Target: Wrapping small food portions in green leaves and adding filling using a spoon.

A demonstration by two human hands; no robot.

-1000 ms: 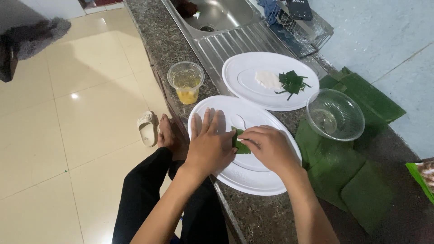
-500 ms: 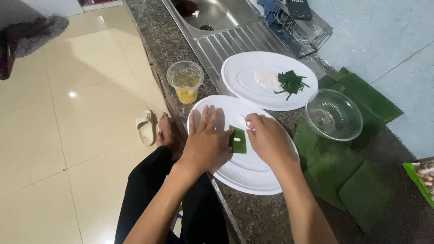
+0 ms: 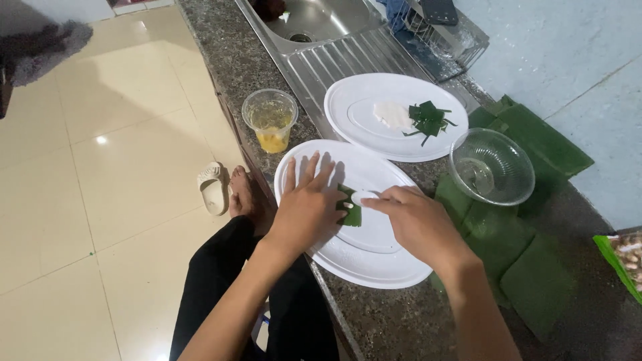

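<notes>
A person sits at a dark speckled stone counter (image 3: 374,321), looking down at a large white plate (image 3: 374,264) near the counter's front edge. The left hand (image 3: 309,207) lies flat and spread on the plate, fingertips pressing on a small folded piece of green leaf (image 3: 350,212) at the plate's centre. The right hand (image 3: 418,224) pinches a small white piece (image 3: 364,196) between thumb and forefinger, right at the leaf's upper edge. The leaf looks light, thin and pliable, likely to spring open or tear if creased hard, so it is best held flat by its folded edges; the white piece seems soft and small, suited to a gentle fingertip pinch. Half a second ago no white piece showed at the leaf and the right hand sat slightly further from it; the left hand has stayed pressed down. Behind, toward the sink, a second white plate (image 3: 354,100) carries a white lump and cut green leaf strips. A clear plastic cup (image 3: 270,120) with yellow contents stands at the front edge, an empty glass bowl (image 3: 491,167) sits to the right, and green leaf squares (image 3: 535,281) lie along the counter's right side.
</notes>
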